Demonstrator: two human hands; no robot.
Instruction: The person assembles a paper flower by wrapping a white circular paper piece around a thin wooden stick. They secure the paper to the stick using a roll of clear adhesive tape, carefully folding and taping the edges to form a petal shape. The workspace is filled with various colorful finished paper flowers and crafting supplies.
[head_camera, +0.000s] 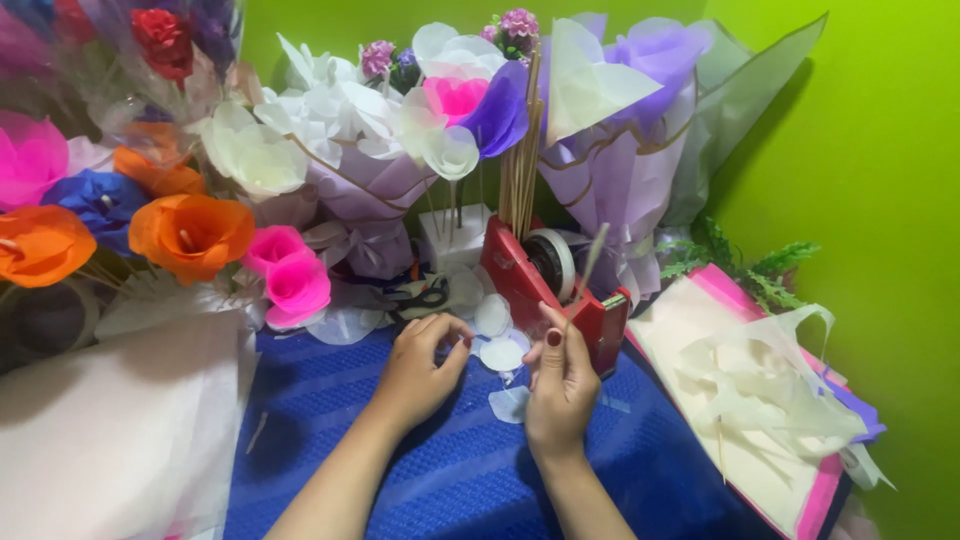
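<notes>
On the blue-covered bench (440, 470), the red tape dispenser (545, 285) stands behind both hands. The right hand (560, 385) pinches a thin pale stick (588, 268) whose long axis runs up and slightly rightward, its lower end hidden in the fingers. The left hand (418, 368) curls, fingertips together, seemingly pinching something too small to make out, beside the white paper petals (498, 335).

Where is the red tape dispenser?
In the head view, the red tape dispenser sits centre, just beyond the right hand, beside the bundle of wooden sticks.
</notes>
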